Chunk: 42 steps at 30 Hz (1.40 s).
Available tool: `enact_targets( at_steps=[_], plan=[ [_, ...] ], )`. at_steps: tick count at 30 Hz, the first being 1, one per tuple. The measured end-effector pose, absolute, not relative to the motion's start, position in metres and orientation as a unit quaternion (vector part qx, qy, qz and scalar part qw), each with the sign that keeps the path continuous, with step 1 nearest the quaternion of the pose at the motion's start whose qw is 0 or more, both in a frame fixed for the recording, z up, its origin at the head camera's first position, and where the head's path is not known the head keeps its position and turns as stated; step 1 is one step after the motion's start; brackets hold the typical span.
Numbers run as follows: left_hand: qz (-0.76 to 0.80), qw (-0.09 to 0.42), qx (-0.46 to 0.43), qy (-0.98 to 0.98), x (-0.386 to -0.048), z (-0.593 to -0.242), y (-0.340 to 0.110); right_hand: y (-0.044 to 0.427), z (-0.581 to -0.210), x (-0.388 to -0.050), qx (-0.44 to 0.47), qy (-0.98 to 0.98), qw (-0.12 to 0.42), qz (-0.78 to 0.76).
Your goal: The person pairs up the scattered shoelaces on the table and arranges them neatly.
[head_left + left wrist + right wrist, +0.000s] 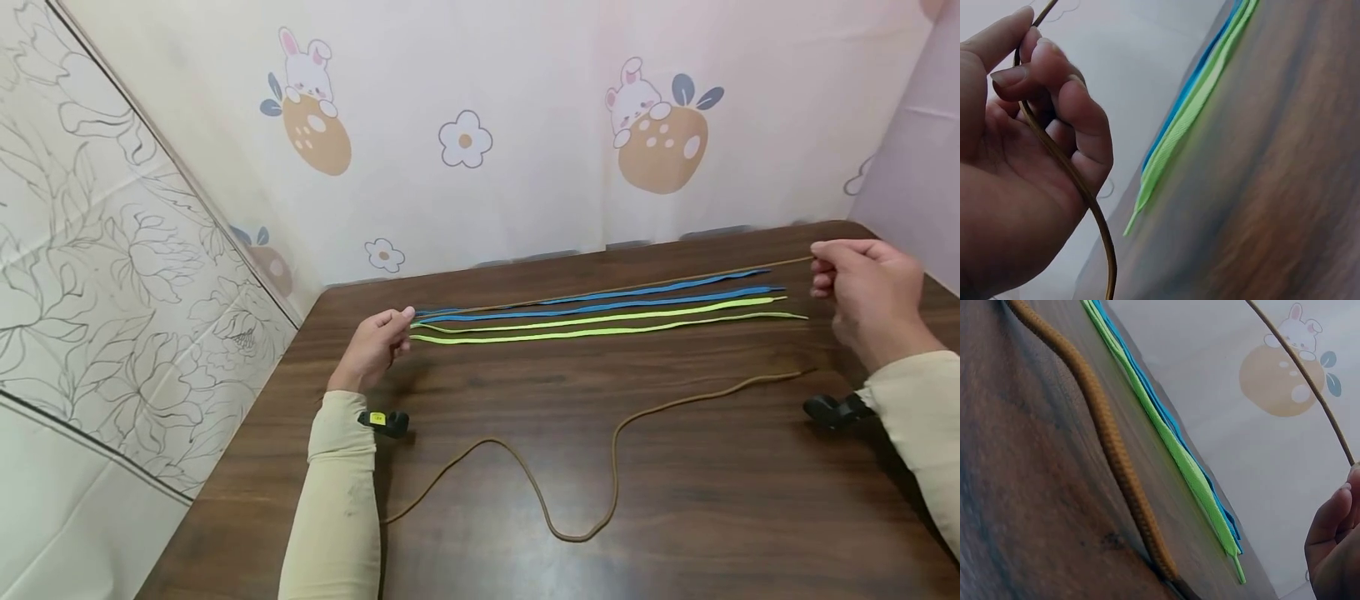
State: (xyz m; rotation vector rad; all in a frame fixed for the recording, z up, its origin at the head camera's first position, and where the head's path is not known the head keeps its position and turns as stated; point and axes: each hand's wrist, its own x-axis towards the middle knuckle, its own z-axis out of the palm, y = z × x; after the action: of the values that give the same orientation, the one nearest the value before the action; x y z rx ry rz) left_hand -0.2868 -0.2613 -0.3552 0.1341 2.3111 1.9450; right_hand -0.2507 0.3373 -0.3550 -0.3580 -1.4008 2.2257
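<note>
A thin brown shoelace [780,264] is stretched nearly straight between the two hands, above the far part of the table. My left hand [372,346] pinches it between thumb and fingertips; in the left wrist view a loose length of this brown lace [1099,219] hangs down past the palm. At the far right, my right hand [873,292] pinches the other end. Just below the stretched lace, two blue shoelaces [645,302] and two lime-green shoelaces [600,333] lie side by side. Another brown shoelace [615,467] lies in a wavy curve nearer the front.
The dark wooden table [712,517] reaches back to a pale curtain [525,200] printed with rabbits and flowers. A white panel with line-drawn flowers [150,250] stands along the left. Black wrist-camera mounts [386,423] sit beneath both wrists.
</note>
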Motion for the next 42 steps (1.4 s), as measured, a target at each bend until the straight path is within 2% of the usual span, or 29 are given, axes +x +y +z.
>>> enact_targets(
  at_steps=[5, 13, 22, 34, 42],
  plan=[
    [0.673, 0.058, 0.027, 0.737, -0.284, -0.353, -0.27, 0.337, -0.358, -0.251, -0.125, -0.549, 0.235, 0.792],
    [0.692, 0.033, 0.006, 0.721, -0.285, -0.359, -0.274, 0.34, -0.361, -0.247, -0.133, -0.742, 0.183, 0.631],
    [0.656, 0.004, -0.02, 0.755, -0.287, -0.361, -0.279, 0.352, -0.366, -0.246, -0.127, -0.772, 0.181, 0.595],
    [0.601, 0.006, -0.021, 0.799, -0.286, -0.361, -0.284, 0.366, -0.373, -0.244, -0.148, -0.777, 0.172, 0.587],
    [0.563, 0.015, -0.024, 0.826, -0.289, -0.369, -0.289, 0.376, -0.378, -0.242, -0.2, -0.777, 0.15, 0.578]
  ],
)
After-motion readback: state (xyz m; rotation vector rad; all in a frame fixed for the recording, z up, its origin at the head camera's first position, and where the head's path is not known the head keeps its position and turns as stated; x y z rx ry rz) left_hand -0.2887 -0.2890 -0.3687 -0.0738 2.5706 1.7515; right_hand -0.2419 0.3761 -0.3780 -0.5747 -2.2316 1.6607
